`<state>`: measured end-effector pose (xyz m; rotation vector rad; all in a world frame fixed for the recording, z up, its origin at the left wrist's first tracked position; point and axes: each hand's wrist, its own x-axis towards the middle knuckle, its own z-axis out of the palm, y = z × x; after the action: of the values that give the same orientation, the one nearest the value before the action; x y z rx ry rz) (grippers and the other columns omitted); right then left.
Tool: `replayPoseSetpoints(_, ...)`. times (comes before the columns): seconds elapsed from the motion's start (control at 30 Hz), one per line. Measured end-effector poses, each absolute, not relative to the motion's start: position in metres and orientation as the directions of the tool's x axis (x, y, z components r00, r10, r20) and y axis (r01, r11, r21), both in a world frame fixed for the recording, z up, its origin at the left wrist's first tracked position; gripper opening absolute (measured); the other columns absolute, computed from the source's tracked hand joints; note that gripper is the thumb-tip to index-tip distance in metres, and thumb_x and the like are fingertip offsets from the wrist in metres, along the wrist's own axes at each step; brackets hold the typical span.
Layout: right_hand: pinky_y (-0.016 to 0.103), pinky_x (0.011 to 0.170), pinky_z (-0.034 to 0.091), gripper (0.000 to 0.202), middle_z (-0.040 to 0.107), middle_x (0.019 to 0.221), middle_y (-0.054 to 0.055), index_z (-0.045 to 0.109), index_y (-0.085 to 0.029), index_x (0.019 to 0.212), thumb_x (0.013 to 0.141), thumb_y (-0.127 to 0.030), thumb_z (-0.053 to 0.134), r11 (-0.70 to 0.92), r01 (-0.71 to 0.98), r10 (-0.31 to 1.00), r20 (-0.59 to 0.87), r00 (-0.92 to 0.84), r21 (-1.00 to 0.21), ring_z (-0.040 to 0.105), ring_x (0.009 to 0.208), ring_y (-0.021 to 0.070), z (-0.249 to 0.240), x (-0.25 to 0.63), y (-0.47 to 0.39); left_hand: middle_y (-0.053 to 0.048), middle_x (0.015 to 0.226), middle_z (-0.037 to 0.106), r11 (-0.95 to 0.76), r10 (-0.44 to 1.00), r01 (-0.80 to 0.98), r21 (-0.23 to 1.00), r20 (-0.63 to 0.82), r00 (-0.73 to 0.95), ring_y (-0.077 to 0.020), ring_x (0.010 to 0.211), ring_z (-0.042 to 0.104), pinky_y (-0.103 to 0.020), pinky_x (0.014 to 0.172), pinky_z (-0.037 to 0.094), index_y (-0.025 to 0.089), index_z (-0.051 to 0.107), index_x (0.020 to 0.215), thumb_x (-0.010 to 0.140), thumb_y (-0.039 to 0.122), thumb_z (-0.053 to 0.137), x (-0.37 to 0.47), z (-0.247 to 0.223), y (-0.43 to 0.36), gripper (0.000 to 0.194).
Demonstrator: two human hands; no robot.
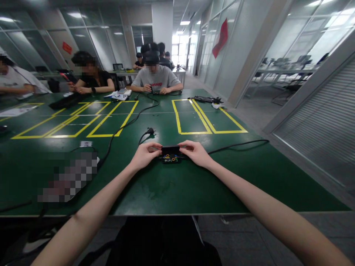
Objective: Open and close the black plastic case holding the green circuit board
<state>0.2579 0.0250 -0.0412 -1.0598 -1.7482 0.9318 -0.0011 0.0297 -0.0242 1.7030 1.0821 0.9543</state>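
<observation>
My left hand [145, 154] and my right hand [196, 152] pinch the two ends of a black cover [170, 149], one end each. This cover is tilted up at the far side of a small opened power adapter [171, 159] on the green table. Coils and other small parts of its circuit board show in the lower half. Whether the cover touches the lower half I cannot tell. Left of it lies a black power plug [150, 131] on a cord; another black cable [238, 145] runs off to the right.
Yellow tape rectangles [194, 132] mark the green table [166, 195]. A long black cable [130, 122] crosses it on the left, near a blurred-out object [69, 177]. A folded black tripod-like stand [206, 99] lies at the far right. Several people sit across the table.
</observation>
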Motion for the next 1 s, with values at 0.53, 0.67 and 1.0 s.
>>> replayPoseSetpoints(0.53,0.037,0.082,0.058,0.024,0.076,0.097,0.007,0.078,-0.020,0.094,0.087,-0.041,0.069,0.429,0.242,0.872,0.331,-0.360,-0.870,0.070,0.089,0.0216,-0.031,0.264,0.019,-0.009,0.091,0.078,-0.266,0.931,0.247,0.932,0.181,0.318,-0.0210,0.081,0.075,-0.037,0.081,0.063,0.013,0.074,0.106,0.087,0.039,0.067,0.002,-0.021,0.024,0.033)
replayPoseSetpoints(0.67,0.036,0.082,0.058,0.021,0.073,0.097,0.007,0.079,-0.020,0.093,0.088,-0.038,0.069,0.472,0.254,0.845,0.350,-0.405,-0.845,0.070,0.089,0.0203,-0.027,0.263,0.015,-0.008,0.089,0.078,-0.365,0.892,0.335,0.869,0.223,0.394,-0.0208,0.082,0.074,-0.034,0.079,0.061,0.015,0.075,0.094,0.087,0.041,0.067,0.004,-0.021,0.020,0.028)
replayPoseSetpoints(1.0,0.038,0.088,0.055,0.019,0.072,0.103,0.008,0.076,-0.019,0.101,0.089,-0.034,0.071,0.539,0.369,0.811,0.347,-0.472,-0.757,0.068,0.095,0.0211,-0.027,0.262,0.009,-0.006,0.091,0.074,-0.576,0.801,0.479,0.662,0.341,0.492,-0.0178,0.081,0.067,-0.030,0.075,0.054,0.017,0.074,0.090,0.093,0.034,0.062,0.005,-0.018,0.017,0.021)
